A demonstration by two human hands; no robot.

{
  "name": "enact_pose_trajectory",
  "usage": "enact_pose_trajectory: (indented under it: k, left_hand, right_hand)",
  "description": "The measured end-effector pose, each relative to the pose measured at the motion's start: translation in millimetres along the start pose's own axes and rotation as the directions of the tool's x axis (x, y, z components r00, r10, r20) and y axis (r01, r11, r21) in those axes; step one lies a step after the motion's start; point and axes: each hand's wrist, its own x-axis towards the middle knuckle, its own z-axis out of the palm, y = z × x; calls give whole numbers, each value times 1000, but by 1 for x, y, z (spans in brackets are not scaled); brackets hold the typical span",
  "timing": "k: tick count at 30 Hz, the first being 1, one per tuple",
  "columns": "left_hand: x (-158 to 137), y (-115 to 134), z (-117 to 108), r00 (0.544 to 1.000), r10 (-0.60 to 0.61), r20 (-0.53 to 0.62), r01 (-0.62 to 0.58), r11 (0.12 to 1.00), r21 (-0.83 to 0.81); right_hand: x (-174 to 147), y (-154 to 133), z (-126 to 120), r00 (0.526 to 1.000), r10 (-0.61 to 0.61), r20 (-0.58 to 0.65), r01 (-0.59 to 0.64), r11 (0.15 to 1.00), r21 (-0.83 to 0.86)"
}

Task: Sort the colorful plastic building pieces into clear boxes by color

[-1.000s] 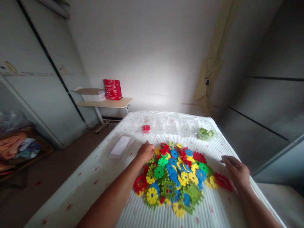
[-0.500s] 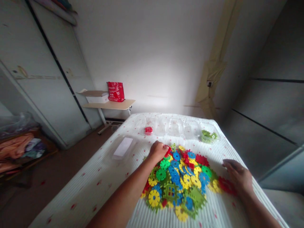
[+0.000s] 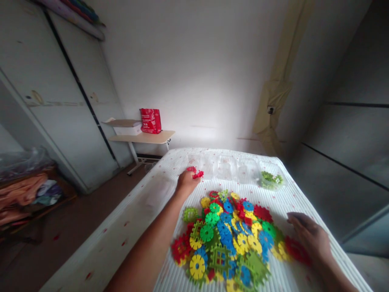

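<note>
My left hand (image 3: 185, 185) is closed on a small red plastic building piece (image 3: 198, 174). It is at the left end of a row of clear plastic containers, right by the red pieces (image 3: 191, 168) in one of them. A heap of interlocking plastic pieces (image 3: 226, 235) in yellow, blue, green and red, some round and notched, some square, lies nearer to me. To the heap's right, my right hand (image 3: 311, 235) hovers or rests with fingers loosely apart, holding nothing I can see. A red square piece (image 3: 298, 250) lies beside it, partly covered.
A clear container (image 3: 270, 181) of green pieces stands at the row's right end. Another clear tray or lid (image 3: 158, 194) lies on the left of the white ribbed bedcover (image 3: 121, 235). Beyond, a small table (image 3: 152, 137) carries a red bag (image 3: 151, 121) and a white box (image 3: 127, 127).
My left hand has moved from the heap's far edge, away and leftward to the container of red pieces, carrying a red piece. My right hand stays almost in place.
</note>
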Motion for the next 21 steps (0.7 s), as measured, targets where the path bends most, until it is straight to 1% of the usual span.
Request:
enact_pose_trajectory:
  k: [3, 6, 8, 11, 13, 15, 16, 18, 21]
  left_hand:
    - [39, -13, -17, 989, -127, -69, 126, 992, -23]
    - [69, -20, -19, 978, -158, -133, 157, 987, -24]
    - [77, -21, -16, 973, -163, -162, 161, 987, -23]
    - [71, -18, -8, 977, -141, -160, 139, 990, -20]
    - [59, -12, 0, 991, -76, -106, 74, 997, -23]
    - [44, -5, 10, 1000, 30, 4, -30, 999, -41]
    - [36, -1, 17, 994, 82, 68, -79, 995, -57]
    - [23, 6, 31, 969, 160, 188, -147, 986, -83]
    - [10, 13, 52, 924, 221, 311, -199, 975, -102]
  right_hand:
    - [0, 1, 1, 1000, -1, 15, 1, 1000, 3]
    - [-1, 0, 0, 1000, 21, 13, -21, 1000, 15]
    - [-1, -1, -2, 1000, 27, 10, -28, 999, 28]
    - [-2, -2, -3, 999, 30, 12, -31, 999, 35]
    - [-1, -2, -2, 1000, 18, 20, -19, 1000, 25]
    - [-1, -1, 0, 999, 7, 37, -7, 1000, 11]
    - [-2, -2, 0, 999, 1, 46, -2, 1000, 7]
    - [-2, -3, 1, 999, -10, 46, 10, 1000, 8]
    - [-3, -5, 0, 999, -33, 18, 33, 999, 24]
